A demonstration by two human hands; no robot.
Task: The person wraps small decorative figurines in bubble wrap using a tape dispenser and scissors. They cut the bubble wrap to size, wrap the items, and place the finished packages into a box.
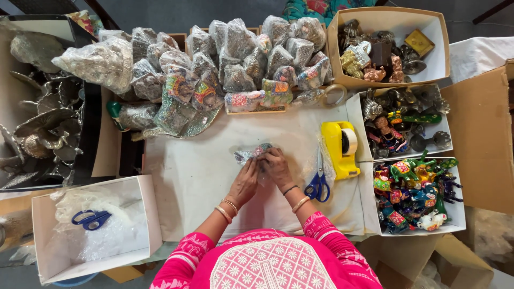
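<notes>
We're mid-wrap here, by the look of it: over at the left a box (pixel 40 214) with blue scissors (pixel 91 218) sits idle, then our left hand (pixel 245 182) and right hand (pixel 276 167) both close their grip on a small bubble-wrapped figurine (pixel 251 153) at the middle of the table (pixel 187 176). Sealing probably comes next, and that calls for the yellow tape dispenser (pixel 342 149) just to the right.

A white-covered table (pixel 203 182) is seen. On it, blue-handled scissors (pixel 319 184) are laid just left of a yellow tape dispenser (pixel 340 150); wrapped bundles (pixel 225 69) are heaped well behind it.
</notes>
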